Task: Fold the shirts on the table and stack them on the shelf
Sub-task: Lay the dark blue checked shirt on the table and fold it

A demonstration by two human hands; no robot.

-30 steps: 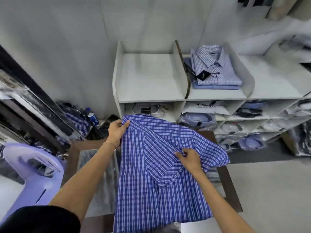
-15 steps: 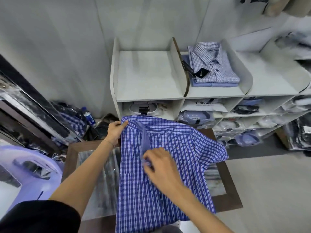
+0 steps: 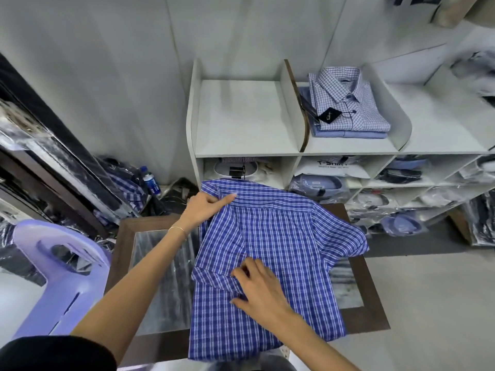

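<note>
A blue plaid shirt (image 3: 281, 250) lies back-up on the small dark-framed table (image 3: 375, 317). Its left sleeve is folded in across the body. My left hand (image 3: 205, 210) grips the folded edge at the shoulder by the collar, index finger stretched along the fabric. My right hand (image 3: 258, 287) sits on the folded-in sleeve at mid-shirt, with curled fingers and thumb holding the sleeve's end. Behind the table stands the white shelf (image 3: 246, 152). Two folded shirts (image 3: 348, 103), a checked one on top with a black tag, are stacked in its second top compartment.
A purple plastic chair (image 3: 53, 263) stands close at the left of the table. A water bottle (image 3: 151, 180) and bagged clothes lie on the floor by the wall. Lower shelf cubbies hold packaged shirts (image 3: 318, 186). Grey floor (image 3: 428, 290) lies to the right.
My right hand carried the left sleeve across the shirt's back and laid it down on the left side. My left hand stayed at the shoulder. The view shifted slightly.
</note>
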